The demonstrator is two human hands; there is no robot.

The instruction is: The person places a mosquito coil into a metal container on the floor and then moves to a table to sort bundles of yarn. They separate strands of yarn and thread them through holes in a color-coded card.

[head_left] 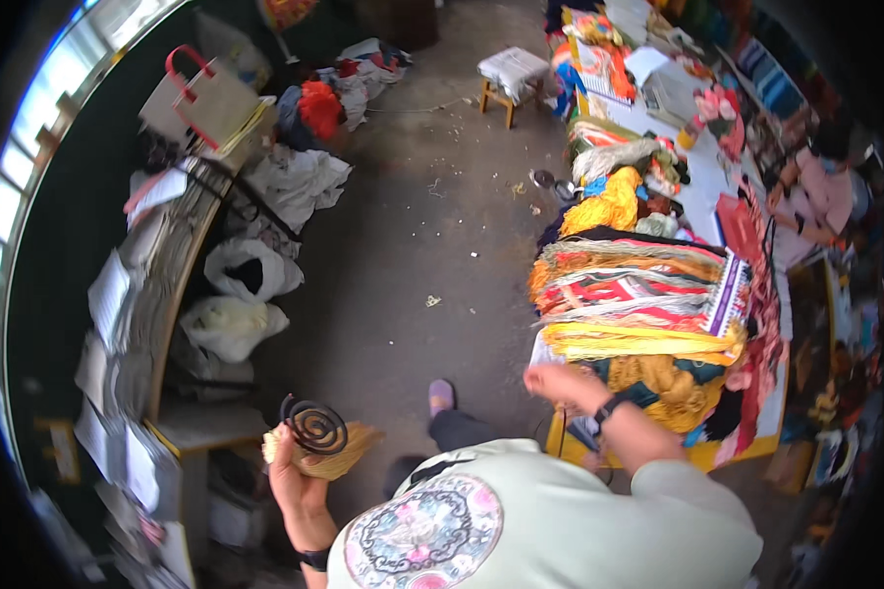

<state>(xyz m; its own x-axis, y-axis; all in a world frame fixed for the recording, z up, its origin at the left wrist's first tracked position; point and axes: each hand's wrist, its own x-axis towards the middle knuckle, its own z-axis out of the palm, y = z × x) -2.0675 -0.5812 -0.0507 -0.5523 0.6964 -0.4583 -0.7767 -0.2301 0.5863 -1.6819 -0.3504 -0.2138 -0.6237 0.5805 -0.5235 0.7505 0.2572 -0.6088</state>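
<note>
My left hand (pixel 302 494) is closed at the lower left, away from the table. It holds a black spiral mosquito coil (pixel 316 428) together with a tan, fan-shaped thing (pixel 349 450) whose kind I cannot make out. Past the table's near left edge, my right hand (pixel 567 386) is held with its fingers curled together. Anything inside those fingers is hidden. Just beyond it lies a wide row of yarn skeins (pixel 638 294) in yellow, red, grey and orange, fastened along a white and purple strip (pixel 726 293). A mustard yarn bundle (pixel 663 383) lies beside my right wrist.
A long table (pixel 778 393) piled with yarn runs along the right, with another person (pixel 825 191) behind it. A wooden stool (pixel 513 74) stands ahead. Paper stacks (pixel 118 294) fill the left shelf, and white bags (pixel 234 326) sit below it on the floor.
</note>
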